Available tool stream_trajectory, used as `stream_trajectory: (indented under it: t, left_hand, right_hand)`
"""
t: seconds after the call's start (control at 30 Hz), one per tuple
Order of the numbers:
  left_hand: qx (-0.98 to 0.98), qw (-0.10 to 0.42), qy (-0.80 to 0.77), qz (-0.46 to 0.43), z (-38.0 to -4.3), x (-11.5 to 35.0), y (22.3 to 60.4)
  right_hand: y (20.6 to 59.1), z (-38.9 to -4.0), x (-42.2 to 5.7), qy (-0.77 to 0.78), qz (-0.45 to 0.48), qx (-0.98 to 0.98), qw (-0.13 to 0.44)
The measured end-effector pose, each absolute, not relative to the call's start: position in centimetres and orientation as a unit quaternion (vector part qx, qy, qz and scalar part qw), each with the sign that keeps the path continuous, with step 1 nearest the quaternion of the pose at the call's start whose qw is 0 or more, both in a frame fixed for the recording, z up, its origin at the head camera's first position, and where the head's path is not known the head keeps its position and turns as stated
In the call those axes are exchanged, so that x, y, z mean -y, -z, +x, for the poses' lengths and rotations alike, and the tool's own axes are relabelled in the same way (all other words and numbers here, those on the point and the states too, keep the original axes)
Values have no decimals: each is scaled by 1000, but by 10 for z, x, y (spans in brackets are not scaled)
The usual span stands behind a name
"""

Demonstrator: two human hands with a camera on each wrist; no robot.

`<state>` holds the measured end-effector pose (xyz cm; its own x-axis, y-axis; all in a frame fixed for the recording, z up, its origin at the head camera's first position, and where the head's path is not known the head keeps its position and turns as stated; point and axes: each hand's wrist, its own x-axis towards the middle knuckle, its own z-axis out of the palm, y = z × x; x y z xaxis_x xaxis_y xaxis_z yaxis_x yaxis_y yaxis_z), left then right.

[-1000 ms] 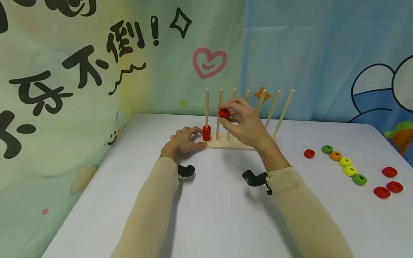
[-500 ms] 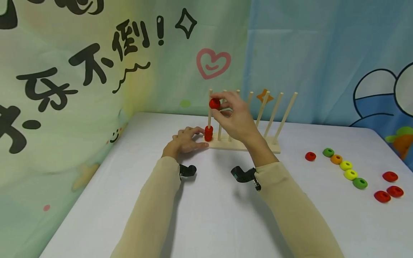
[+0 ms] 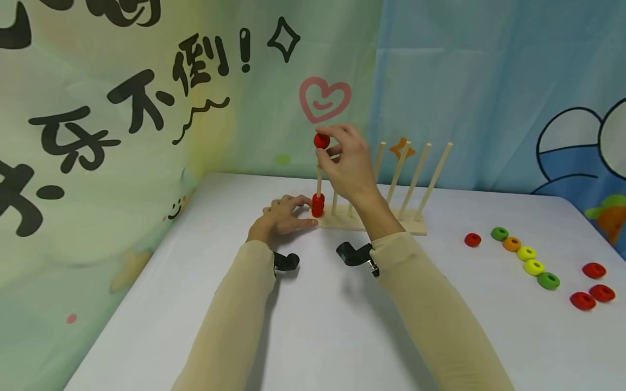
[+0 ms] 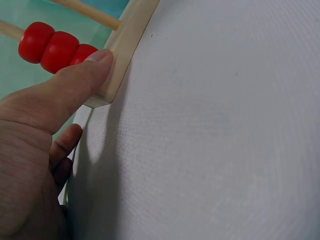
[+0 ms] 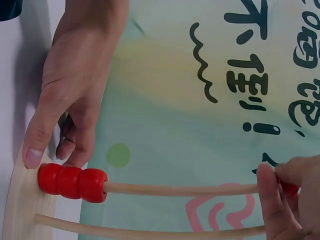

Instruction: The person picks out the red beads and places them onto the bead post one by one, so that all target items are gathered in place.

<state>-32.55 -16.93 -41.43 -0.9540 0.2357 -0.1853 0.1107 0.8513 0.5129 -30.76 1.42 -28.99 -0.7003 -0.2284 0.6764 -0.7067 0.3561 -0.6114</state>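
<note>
A wooden peg stand (image 3: 337,221) with several upright pegs stands near the back of the table. Three red beads (image 5: 72,182) are stacked at the foot of its leftmost peg (image 5: 180,189). My left hand (image 3: 282,220) holds the stand's left end, its thumb on the front of the base and its other fingers behind. Between thumb and fingertips, my right hand (image 3: 349,163) pinches another red bead (image 3: 321,141) at the top of that peg. Whether the peg's tip is inside this bead is hidden by the fingers.
Right of the stand lie a single red bead (image 3: 472,240) and a slanting row of green, orange and yellow beads (image 3: 526,253). Several more red beads (image 3: 594,270) lie farther right on the white table (image 3: 313,336). A printed cloth (image 3: 440,65) hangs behind.
My right hand has moved left and up, carrying the red bead from beside the pegs to the top of the leftmost one. The left hand has stayed on the stand.
</note>
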Motion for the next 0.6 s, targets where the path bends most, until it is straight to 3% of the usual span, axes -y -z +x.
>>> stream_trajectory:
  t: [0.37,0.6]
  left_hand:
    - [-954,124,-259,87,-324,166,416]
    - [-955,124,-257,82,-323,167,416]
  right_hand:
    - [289,-307,-10,-484,264,805,220]
    - [291,-304,-12,-473,286,799,238]
